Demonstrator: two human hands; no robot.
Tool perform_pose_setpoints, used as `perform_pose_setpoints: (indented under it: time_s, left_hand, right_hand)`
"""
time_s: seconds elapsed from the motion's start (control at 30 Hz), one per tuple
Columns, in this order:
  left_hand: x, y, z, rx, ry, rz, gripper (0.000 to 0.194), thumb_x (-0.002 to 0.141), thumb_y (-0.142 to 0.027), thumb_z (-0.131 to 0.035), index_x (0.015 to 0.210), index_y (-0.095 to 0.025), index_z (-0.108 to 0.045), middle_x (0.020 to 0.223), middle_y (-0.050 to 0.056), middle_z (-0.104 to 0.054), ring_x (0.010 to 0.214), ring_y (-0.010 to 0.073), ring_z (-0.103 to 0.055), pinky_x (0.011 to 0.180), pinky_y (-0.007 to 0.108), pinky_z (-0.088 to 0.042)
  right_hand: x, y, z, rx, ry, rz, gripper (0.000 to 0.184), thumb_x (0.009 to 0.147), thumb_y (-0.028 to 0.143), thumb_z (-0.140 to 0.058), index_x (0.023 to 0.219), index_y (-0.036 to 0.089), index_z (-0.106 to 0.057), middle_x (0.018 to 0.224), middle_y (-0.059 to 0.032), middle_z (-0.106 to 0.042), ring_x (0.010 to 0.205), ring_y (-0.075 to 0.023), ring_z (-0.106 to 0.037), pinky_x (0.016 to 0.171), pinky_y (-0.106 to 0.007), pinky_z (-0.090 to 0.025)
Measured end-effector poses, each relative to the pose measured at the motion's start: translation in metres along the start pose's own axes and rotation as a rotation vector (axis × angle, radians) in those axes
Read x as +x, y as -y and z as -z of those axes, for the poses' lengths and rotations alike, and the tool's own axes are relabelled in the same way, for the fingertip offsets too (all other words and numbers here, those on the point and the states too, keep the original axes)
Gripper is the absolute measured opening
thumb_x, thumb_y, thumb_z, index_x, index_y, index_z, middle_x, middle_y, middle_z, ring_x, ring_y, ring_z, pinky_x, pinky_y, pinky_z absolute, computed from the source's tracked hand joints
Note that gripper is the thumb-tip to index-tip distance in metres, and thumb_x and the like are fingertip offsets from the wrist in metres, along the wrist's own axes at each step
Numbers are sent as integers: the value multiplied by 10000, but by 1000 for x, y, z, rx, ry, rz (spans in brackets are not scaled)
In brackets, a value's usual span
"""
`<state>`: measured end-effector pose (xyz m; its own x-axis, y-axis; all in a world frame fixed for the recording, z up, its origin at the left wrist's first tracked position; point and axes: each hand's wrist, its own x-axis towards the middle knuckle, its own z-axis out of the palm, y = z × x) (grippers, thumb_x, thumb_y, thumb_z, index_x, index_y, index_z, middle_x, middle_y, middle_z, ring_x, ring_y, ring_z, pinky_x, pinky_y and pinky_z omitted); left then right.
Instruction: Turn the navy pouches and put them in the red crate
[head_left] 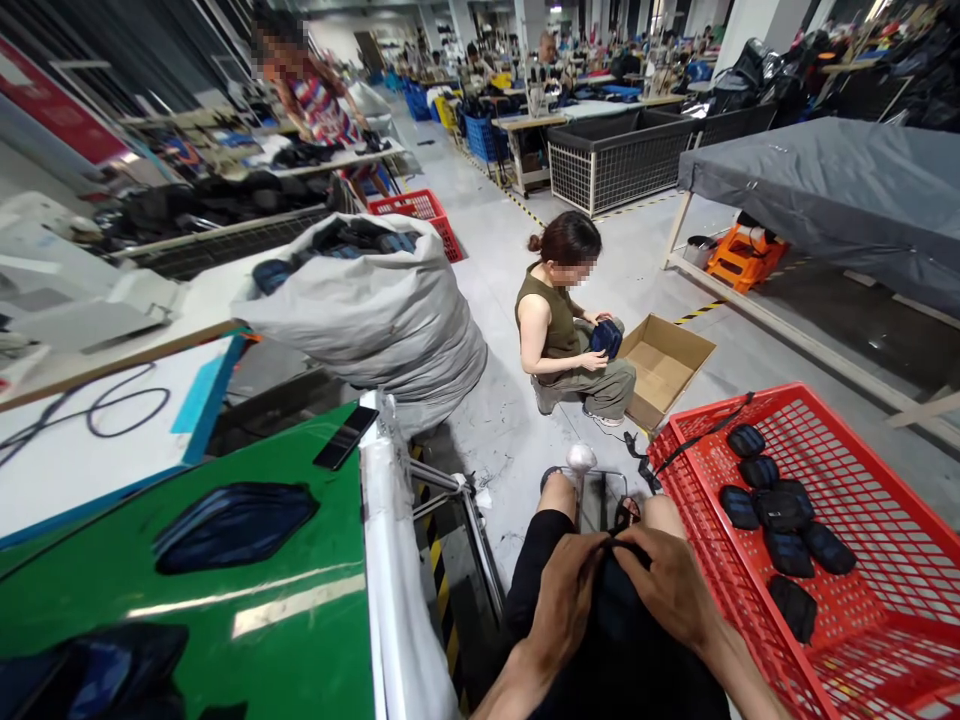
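left hand [564, 590] and right hand [665, 578] over lap, fingertips of both pinching top edge of dark cloth [616, 592] between knees; loose pinch could drop it to floor [495, 425], beside basket [787, 393].

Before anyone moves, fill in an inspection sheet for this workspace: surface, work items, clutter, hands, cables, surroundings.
Surface: green table bears dark cloth pieces.
Work items: dark cloth held over the lap; dark pouches inside the red basket.
Clutter: phone near the green table's edge; scraps on the floor.
Hands: left hand and right hand pinch the dark cloth.
Cables: dark cord looped on the white table.
Surroundings: person holding a dark blue pouch beside an open cardboard box; stuffed sack behind the green table.
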<state>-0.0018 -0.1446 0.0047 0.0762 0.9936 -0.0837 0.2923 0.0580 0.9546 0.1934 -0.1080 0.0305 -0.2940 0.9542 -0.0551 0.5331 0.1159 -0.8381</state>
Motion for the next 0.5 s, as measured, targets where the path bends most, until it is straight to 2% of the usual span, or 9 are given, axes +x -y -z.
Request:
perform_pose_setpoints:
  time_s: [0.13, 0.23, 0.3, 0.37, 0.43, 0.5]
  left_hand:
    - [-13, -7, 12, -84, 41, 195, 412, 1051, -576, -651, 1109, -244, -887, 1117, 117, -818, 1103, 291, -720, 1030, 403, -538]
    - [-16, -22, 32, -347, 141, 395, 452, 906, -628, -825, 979, -187, -887, 964, 92, -772, 944, 246, -659, 899, 351, -495]
    - [-18, -34, 46, -551, 224, 519, 428, 815, -579, -926, 898, -163, -871, 833, 50, -705, 810, 181, -571, 785, 300, -435]
    - [-21, -45, 57, -685, 260, 595, 361, 758, -478, -989, 866, -156, -867, 807, 37, -674, 776, 154, -529, 750, 277, -404]
    - [-25, -51, 63, -771, 242, 631, 319, 723, -399, -1018, 876, -158, -877, 863, 57, -703, 823, 167, -566, 789, 276, -434]
    - [-29, -51, 65, -851, 195, 656, 317, 720, -379, -1025, 900, -160, -883, 935, 81, -739, 888, 187, -613, 851, 286, -469]
  right_hand:
    - [-12, 1, 0, 89, 187, -99, 308, 1091, 447, -585, 958, 250, -783, 916, -11, -806, 865, -223, -739, 818, -331, -463]
    - [-15, 11, 3, 281, 306, -156, 424, 1107, 570, -595, 951, 232, -798, 877, 5, -762, 841, -194, -683, 773, -301, -439]
    - [-13, 20, 5, 423, 391, -184, 511, 1089, 656, -616, 900, 213, -788, 804, 19, -698, 774, -167, -617, 719, -284, -412]
    - [-11, 25, 6, 515, 453, -193, 566, 1057, 705, -656, 827, 199, -761, 735, 33, -635, 714, -144, -562, 676, -274, -389]
    - [-12, 24, 6, 520, 426, -171, 560, 1038, 713, -694, 819, 203, -774, 738, 29, -650, 726, -148, -587, 693, -271, -423]
    - [-17, 16, 3, 463, 321, -132, 485, 1048, 687, -706, 929, 236, -836, 867, 6, -747, 850, -180, -682, 807, -276, -505]
